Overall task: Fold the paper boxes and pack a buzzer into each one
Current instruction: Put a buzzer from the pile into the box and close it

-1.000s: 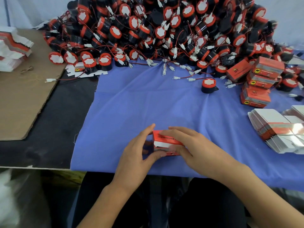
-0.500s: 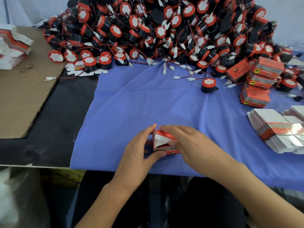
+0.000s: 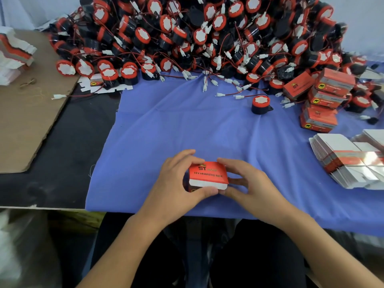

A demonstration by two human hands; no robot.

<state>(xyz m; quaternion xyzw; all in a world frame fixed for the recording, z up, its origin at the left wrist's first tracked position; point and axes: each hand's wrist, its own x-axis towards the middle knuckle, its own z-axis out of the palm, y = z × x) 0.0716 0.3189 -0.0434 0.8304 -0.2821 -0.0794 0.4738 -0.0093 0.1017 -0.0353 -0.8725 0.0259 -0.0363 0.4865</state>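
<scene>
Low in the frame's centre, on the blue cloth, the left hand and right hand grip a small red paper box: printed lettering on top, white flap edge facing the camera.

Blue cloth, creased, spread over the right part of a black table, front edge hanging over the near side. Left of it, flat on the table, a brown cardboard sheet with a cut near corner; small tan loop lying on it. Pale wall behind. Blurred white bag below, far left.
</scene>
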